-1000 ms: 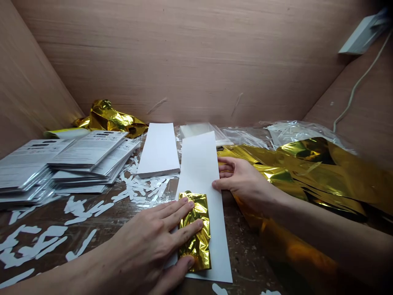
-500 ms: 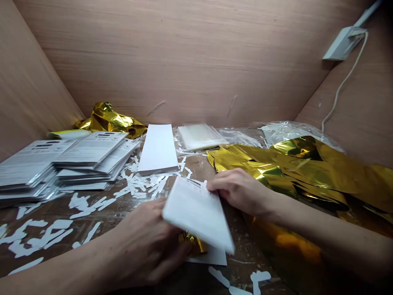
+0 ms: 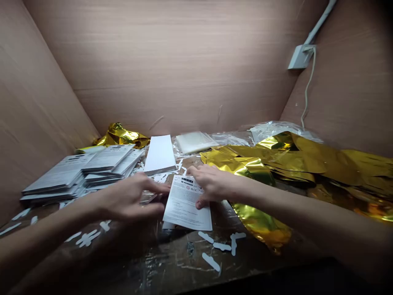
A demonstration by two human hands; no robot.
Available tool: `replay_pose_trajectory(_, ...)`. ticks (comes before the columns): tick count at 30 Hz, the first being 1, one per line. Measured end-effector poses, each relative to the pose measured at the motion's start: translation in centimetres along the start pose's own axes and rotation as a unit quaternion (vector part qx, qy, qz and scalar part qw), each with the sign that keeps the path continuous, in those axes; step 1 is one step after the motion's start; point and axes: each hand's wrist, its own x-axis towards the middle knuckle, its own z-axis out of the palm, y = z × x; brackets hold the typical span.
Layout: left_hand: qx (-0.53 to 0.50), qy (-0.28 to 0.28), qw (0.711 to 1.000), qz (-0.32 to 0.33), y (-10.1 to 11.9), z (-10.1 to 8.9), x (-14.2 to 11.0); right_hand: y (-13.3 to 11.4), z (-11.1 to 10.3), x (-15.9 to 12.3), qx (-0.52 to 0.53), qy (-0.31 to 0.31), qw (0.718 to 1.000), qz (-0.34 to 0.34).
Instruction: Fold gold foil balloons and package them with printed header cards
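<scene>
A white card (image 3: 186,205) lies folded on the brown table (image 3: 184,262), its printed side up, in front of me. The small gold foil packet seen earlier is hidden, apparently under the fold. My left hand (image 3: 132,200) pinches the card's left edge between thumb and fingers. My right hand (image 3: 211,184) rests on the card's upper right part, fingers on top and thumb curled at its right edge.
Stacks of printed packs (image 3: 76,174) lie at the left, a white card stack (image 3: 159,153) and clear bags (image 3: 195,141) behind. Gold foil sheets (image 3: 291,159) cover the right side. White paper scraps (image 3: 221,246) litter the table. A socket box with cable (image 3: 302,55) hangs on the right wall.
My right hand lifted the far end of the long white card and folded it over the gold packet toward me. Both hands now hold the folded card, printed side up.
</scene>
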Motion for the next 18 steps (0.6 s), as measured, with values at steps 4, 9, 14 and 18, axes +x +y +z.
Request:
replay_pose_trajectory(4,-0.032,0.115,0.987,-0.107,-2.7,0.1,1.7,-0.3,-0.8,1.3,-0.028,-0.048,0.998,0.042)
replay_pose_trajectory(9,-0.022,0.064,0.995,-0.075,-4.4,1.9,4.8,-0.9,-1.1,1.8,-0.057,-0.016,0.998,0.022)
replay_pose_trajectory(14,-0.117,0.007,0.985,-0.129,-3.8,1.1,5.0,-0.8,-0.6,1.3,-0.037,0.020,0.998,-0.036)
replay_pose_trajectory(18,-0.323,0.032,0.930,-0.171,-3.6,1.4,3.5,0.6,-0.4,1.4,0.085,0.105,0.990,-0.045)
